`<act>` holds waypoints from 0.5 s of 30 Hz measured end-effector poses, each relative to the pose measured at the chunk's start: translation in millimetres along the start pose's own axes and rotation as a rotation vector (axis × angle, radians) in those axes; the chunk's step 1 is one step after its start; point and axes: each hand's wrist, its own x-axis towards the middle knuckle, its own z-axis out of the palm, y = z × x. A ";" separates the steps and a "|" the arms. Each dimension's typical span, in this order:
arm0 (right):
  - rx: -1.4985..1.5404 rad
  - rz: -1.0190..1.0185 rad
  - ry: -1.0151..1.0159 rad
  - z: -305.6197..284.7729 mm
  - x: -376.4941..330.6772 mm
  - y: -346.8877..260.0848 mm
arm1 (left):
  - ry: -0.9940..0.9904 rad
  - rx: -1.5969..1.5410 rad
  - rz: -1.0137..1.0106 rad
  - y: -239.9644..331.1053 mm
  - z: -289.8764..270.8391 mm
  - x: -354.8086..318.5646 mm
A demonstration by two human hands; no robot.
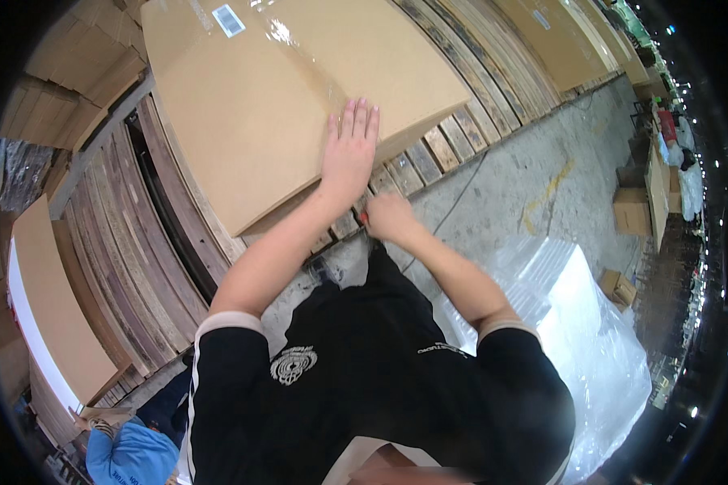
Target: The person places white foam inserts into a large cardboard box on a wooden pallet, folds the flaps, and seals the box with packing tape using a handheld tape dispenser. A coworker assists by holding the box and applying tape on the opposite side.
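Note:
A large brown cardboard box (243, 121) lies on wooden slats, with clear tape along its top and a white label near the far edge. My left hand (350, 153) rests flat on the top near the box's front edge, fingers stretched out. Just below that edge, my right hand (390, 217) is closed around a small tool with a red end (364, 218). Most of this tool is hidden in the fist, so its kind cannot be made out.
Weathered wooden slats (137, 242) run on the left. Another open carton (69, 299) stands there, beside a co-worker in a blue top (129, 453). Plastic-wrapped goods (582, 347) are at my right. A thin cable (465, 190) crosses the concrete floor (510, 194).

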 end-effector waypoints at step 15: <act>0.369 -0.160 0.654 -138.1 -48.3 135.8 | -0.123 -0.153 -0.297 40.7 -18.8 35.2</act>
